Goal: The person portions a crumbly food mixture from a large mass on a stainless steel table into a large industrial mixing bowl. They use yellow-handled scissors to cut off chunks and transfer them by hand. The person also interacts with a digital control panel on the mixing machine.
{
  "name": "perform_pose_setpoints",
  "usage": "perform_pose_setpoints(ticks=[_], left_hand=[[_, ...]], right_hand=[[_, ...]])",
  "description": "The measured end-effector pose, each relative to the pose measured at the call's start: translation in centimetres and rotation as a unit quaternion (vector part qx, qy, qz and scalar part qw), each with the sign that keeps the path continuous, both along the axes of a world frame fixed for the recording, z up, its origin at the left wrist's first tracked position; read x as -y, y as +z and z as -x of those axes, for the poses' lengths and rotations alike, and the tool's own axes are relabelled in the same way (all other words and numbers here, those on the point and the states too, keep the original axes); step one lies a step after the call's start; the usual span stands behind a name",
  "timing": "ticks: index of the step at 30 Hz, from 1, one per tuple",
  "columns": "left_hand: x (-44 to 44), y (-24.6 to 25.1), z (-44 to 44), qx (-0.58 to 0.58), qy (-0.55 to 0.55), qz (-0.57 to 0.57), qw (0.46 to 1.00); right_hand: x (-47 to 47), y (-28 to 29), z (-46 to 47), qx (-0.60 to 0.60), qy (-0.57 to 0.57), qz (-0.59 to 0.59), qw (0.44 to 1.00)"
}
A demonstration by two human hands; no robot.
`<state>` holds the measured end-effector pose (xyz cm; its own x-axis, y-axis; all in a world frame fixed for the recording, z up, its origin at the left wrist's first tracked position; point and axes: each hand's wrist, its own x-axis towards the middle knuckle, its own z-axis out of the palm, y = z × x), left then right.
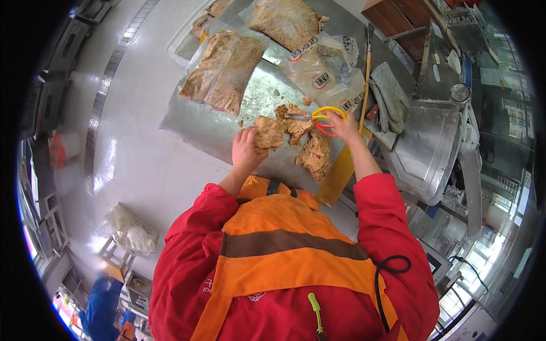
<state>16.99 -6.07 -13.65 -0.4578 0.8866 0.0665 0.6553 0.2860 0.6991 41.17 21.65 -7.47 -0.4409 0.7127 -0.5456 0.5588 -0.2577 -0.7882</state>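
My left hand [246, 150] grips a clump of tan, fibrous food [269, 133] above the metal table [200, 138]. In my right hand [344, 128] are scissors [300, 117] with one yellow and one red handle loop. Their blades point left and lie over a ragged piece of the same food [298, 130]. A larger torn lump [315, 155] rests nearer my body, just below the scissors. Small crumbs [306, 101] are scattered beyond the blades. Whether the blades are parted is hard to see.
Filled clear plastic bags [226, 70] [283, 21] lie farther back. Crumpled printed bags [326, 70] sit beside them. A long wooden-handled tool [367, 81], grey oven gloves [389, 98] and a yellow board [341, 172] are on the right. A person in blue [101, 309] is at lower left.
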Motion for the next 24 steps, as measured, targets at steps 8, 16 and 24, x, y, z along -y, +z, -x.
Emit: perform_pose_setpoints(ticks=[8,16,24], left_hand=[[2.0,0.6,1.0,0.167,0.092,0.066,0.979],[0.6,-0.6,0.4,0.305,0.190,0.127,0.924],[-0.8,-0.9,-0.1,0.271,0.183,0.132,0.936]], right_hand=[[7.6,10.7,3.0,0.005,0.020,-0.233,0.972],[12.9,13.6,8.6,0.023,0.186,-0.208,0.960],[12.1,14.4,12.9,0.132,0.281,-0.239,0.920]])
